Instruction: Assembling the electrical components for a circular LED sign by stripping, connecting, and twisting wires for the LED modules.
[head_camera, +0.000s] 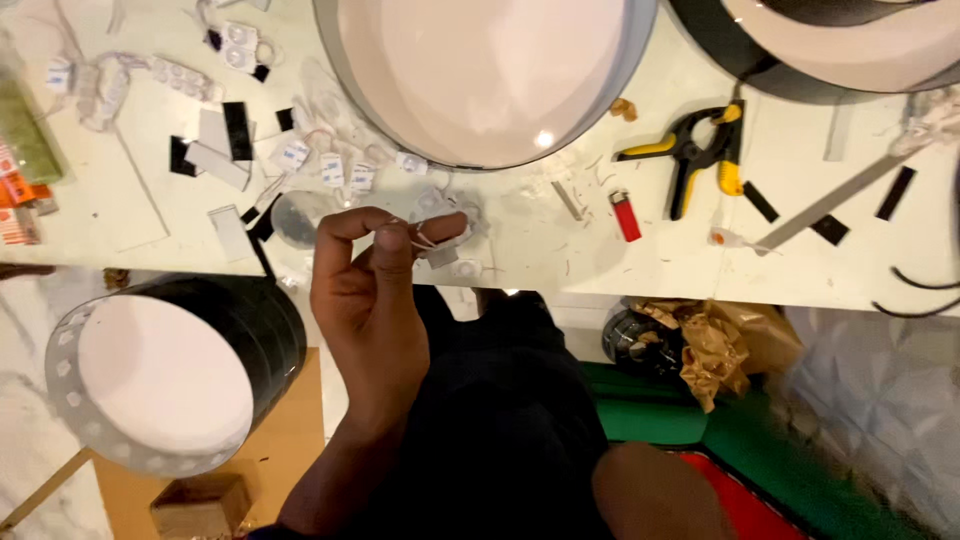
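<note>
Far left on the white table (120, 215): scattered small white LED modules (330, 170) on thin wires, black strips (237, 130), white offcuts. Below the table edge, near left, a round drum-shaped sign shell (150, 385) with white face and black rim, standing on the floor beside a brown board.

Centre: left hand (375, 300) raised above the near table edge, fingers curled narrow, thumb and forefinger pinching thin white wires (425, 238) of a small LED module (440, 205) just past the fingertips. Right hand can't be seen.

Far centre: big round white-faced shell (490, 70) with grey rim, on the table. Right of it a red lighter (626, 215), then a yellow-and-black spring clamp (695, 155), black strips, a long grey strip. Near right under the table: crumpled brown paper (715, 345), green and red floor.
</note>
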